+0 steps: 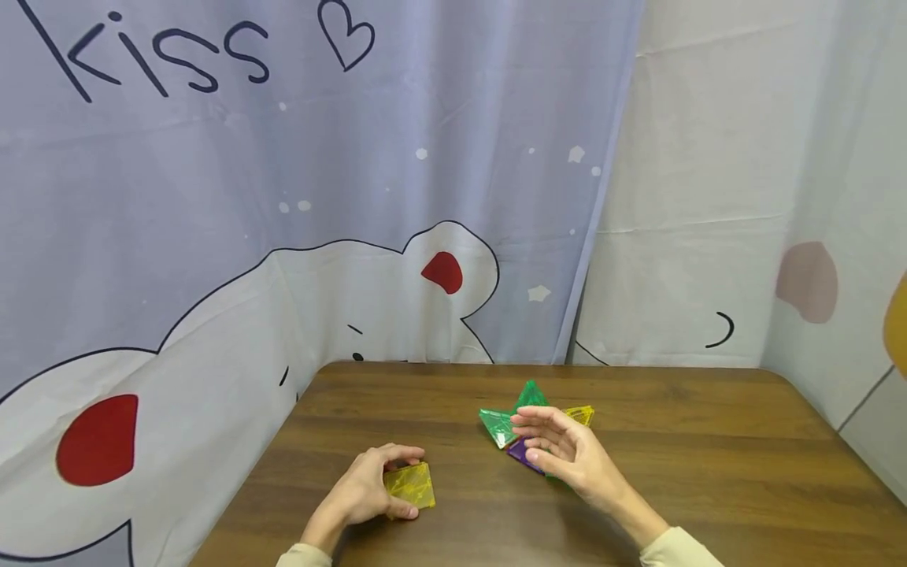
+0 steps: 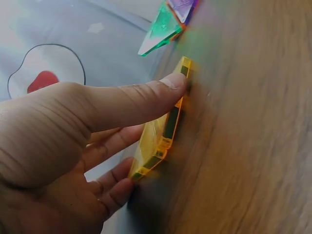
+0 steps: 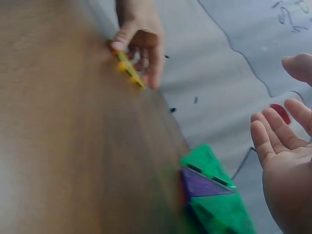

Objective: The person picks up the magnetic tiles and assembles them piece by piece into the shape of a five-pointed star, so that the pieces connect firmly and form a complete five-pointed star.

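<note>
My left hand (image 1: 368, 482) pinches a yellow translucent magnetic tile (image 1: 412, 486) by its edges, thumb on the near side and fingers on the far side. In the left wrist view the tile (image 2: 155, 129) is tilted, close to the tabletop. Farther right, my right hand (image 1: 567, 453) hovers with relaxed fingers over a group of tiles and holds nothing. Green triangular tiles (image 1: 498, 429), a purple tile (image 1: 523, 454) and a yellow tile (image 1: 583, 414) show around it. The hand hides part of this group. In the right wrist view the purple tile (image 3: 204, 184) lies between green ones.
A brown wooden table (image 1: 694, 449) carries the tiles. Behind it hangs a curtain (image 1: 453, 157) with printed cartoon figures and lettering, and pale printed cloth (image 1: 694, 236) continues on the right.
</note>
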The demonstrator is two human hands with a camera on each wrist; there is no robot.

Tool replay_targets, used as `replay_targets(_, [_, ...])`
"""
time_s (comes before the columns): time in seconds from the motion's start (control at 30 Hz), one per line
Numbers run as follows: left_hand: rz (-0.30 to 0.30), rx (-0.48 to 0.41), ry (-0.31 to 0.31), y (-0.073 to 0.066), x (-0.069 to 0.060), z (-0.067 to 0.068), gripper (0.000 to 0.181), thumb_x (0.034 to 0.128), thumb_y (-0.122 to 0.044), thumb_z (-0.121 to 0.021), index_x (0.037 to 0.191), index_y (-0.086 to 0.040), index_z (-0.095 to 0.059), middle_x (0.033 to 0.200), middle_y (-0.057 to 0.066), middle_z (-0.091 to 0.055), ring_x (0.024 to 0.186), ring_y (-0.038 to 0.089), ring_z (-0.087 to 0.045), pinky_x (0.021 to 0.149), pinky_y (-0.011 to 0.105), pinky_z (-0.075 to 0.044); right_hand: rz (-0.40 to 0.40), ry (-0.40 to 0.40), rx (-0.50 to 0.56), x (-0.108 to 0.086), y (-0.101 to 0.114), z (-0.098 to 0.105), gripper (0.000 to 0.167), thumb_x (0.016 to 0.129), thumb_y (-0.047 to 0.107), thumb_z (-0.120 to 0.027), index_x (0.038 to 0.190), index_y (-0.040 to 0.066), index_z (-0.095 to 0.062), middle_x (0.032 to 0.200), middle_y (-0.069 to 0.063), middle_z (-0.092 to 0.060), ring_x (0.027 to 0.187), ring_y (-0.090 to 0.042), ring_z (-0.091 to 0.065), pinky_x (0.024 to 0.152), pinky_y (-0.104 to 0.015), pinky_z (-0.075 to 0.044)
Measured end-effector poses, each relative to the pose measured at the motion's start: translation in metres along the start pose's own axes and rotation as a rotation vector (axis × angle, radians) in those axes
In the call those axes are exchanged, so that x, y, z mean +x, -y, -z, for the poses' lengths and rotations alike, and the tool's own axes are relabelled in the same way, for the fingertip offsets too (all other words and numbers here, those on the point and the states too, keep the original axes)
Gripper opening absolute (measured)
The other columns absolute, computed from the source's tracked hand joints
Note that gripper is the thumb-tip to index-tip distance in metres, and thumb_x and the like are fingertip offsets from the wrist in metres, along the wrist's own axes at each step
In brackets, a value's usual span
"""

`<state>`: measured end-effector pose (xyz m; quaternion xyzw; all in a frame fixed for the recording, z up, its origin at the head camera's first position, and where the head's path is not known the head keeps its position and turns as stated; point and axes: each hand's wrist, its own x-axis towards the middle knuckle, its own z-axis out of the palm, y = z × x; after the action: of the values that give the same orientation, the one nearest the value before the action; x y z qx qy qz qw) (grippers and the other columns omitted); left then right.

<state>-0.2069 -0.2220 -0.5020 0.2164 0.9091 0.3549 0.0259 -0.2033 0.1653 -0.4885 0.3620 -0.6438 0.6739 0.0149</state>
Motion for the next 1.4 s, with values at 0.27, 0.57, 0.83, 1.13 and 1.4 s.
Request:
replay_targets(0.27, [-0.027, -0.065, 0.012, -0.004, 0.005, -0.013, 0.080, 0.0686, -0.019, -0.109, 0.141, -0.016, -0.076, 0.133, -0.002, -0.079, 0.117, 0.025, -0.071, 0.100, 0.037, -0.057, -0.007, 0.093, -0.007, -0.009, -0.018, -0.020, 0.056, 0.105, -0.009, -0.067, 0.158, -0.006, -0.049, 0.152, -0.032, -0.059, 0.141, -0.031, -0.065, 0.115, -0.040, -0.055])
replay_targets(0.57, [0.003, -0.115, -0.041, -0.016, 0.010, -0.029, 0.082, 0.0616, -0.016, -0.111, 0.135, -0.007, -0.077, 0.131, 0.012, -0.068, 0.111, 0.030, -0.074, 0.095, 0.037, -0.065, -0.163, 0.143, -0.099, -0.019, -0.036, -0.032, 0.059, 0.106, 0.002, -0.073, 0.159, -0.004, -0.048, 0.157, -0.033, -0.055, 0.140, -0.048, -0.061, 0.112, -0.036, -0.057])
replay_targets(0.83, [-0.037, -0.049, -0.080, -0.026, 0.018, -0.042, 0.078, 0.0582, -0.026, -0.111, 0.126, -0.004, -0.081, 0.095, -0.001, -0.069, 0.079, 0.010, -0.061, 0.071, 0.023, -0.054, -0.177, 0.187, -0.391, -0.020, -0.040, -0.035, 0.052, 0.102, 0.015, -0.083, 0.150, 0.005, -0.064, 0.148, -0.014, -0.065, 0.125, -0.029, -0.067, 0.093, -0.029, -0.063])
replay_targets(1.13, [-0.094, -0.065, -0.079, -0.031, 0.023, -0.052, 0.061, 0.0629, -0.029, -0.110, 0.115, -0.010, -0.085, 0.086, -0.006, -0.070, 0.071, 0.005, -0.061, 0.064, 0.022, -0.053, -0.160, 0.190, -0.515, -0.016, -0.043, -0.040, 0.038, 0.100, 0.014, -0.085, 0.137, 0.015, -0.075, 0.128, -0.002, -0.066, 0.101, -0.006, -0.065, 0.086, -0.025, -0.061])
replay_targets(1.4, [-0.115, -0.100, -0.049, -0.032, 0.025, -0.055, 0.060, 0.0690, -0.027, -0.107, 0.121, -0.009, -0.083, 0.092, -0.006, -0.072, 0.078, 0.006, -0.064, 0.069, 0.022, -0.056, -0.187, 0.096, -0.352, -0.018, -0.043, -0.042, 0.032, 0.097, 0.010, -0.087, 0.128, 0.013, -0.079, 0.120, -0.007, -0.066, 0.100, -0.015, -0.071, 0.085, -0.026, -0.063])
